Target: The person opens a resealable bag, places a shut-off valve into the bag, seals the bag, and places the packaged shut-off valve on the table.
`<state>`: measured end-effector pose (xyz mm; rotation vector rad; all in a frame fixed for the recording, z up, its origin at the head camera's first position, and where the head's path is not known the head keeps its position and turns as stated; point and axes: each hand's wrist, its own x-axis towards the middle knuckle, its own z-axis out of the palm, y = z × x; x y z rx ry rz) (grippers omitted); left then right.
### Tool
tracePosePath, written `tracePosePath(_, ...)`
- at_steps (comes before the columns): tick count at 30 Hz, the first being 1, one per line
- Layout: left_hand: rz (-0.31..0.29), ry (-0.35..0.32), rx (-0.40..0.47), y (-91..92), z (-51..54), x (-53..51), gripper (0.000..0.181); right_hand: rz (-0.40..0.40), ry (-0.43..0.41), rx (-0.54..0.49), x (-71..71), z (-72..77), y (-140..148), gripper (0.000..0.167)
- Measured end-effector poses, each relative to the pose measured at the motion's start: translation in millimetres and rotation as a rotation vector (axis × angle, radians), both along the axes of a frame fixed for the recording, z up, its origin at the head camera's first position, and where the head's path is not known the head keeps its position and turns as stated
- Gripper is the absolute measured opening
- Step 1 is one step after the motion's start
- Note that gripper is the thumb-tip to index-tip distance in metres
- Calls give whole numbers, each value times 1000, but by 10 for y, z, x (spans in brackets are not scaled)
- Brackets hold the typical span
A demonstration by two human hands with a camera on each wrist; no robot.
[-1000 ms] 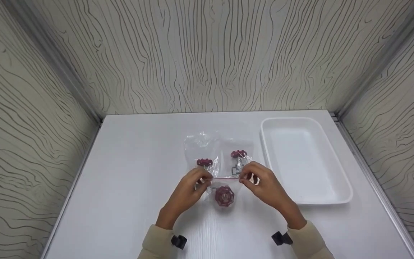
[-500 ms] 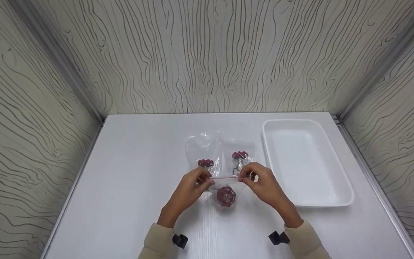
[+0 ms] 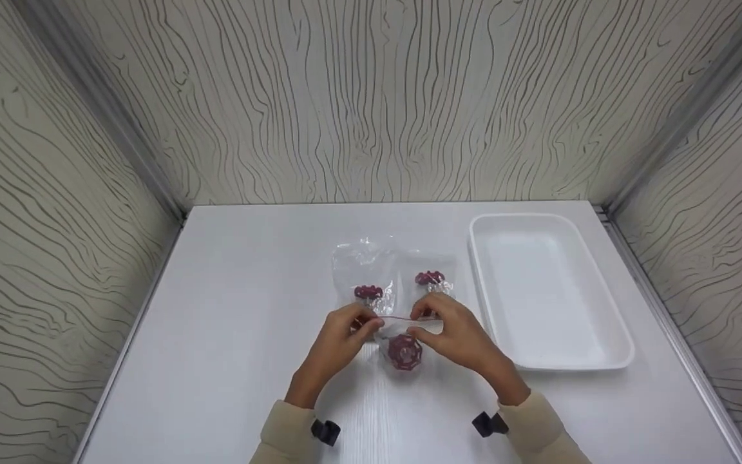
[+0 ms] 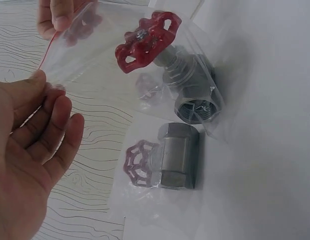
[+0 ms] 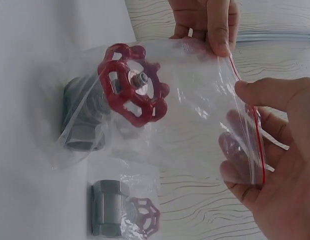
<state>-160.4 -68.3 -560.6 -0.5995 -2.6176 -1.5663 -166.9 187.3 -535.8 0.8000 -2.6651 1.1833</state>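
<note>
A clear zip bag (image 5: 195, 120) with a red seal line holds a metal valve (image 4: 192, 85) with a red handwheel (image 3: 405, 352). In the head view, my left hand (image 3: 339, 338) pinches the left end of the bag's top edge between thumb and fingers. My right hand (image 3: 458, 335) holds the same edge farther right. In the right wrist view its thumb lies by the red line, the other fingers behind the film. Beyond the hands lie two more bagged valves, the left one (image 3: 368, 292) and the right one (image 3: 430, 278), both partly covered by the hands.
A white tray (image 3: 625, 348) stands on the right of the white table (image 3: 236, 309). Wood-patterned panels (image 3: 371, 103) rise behind and at both sides. Each sleeve has a black wrist mount, such as the left one (image 3: 326, 432).
My right hand has moved left along the bag's edge toward the left hand, and its thumb and forefinger have spread. The left hand stays nearly in place.
</note>
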Motion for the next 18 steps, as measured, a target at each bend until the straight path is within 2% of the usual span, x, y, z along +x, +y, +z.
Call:
tracePosePath(5, -8, 0, 7, -2, -2, -14, 19, -6, 38, 26, 3, -1, -99, 20)
tracePosePath(11, -37, 7, 3, -44, -4, -10, 18, -25, 31, 113, 18, 58, -186, 18)
tracePosePath(14, -39, 15, 0, -48, -11, -11, 18, -9, 70, 159, 19, 89, -265, 19)
tracePosePath(18, -39, 24, 4, -44, -19, -14, 19, 2, 129, 170, -5, 109, -373, 10)
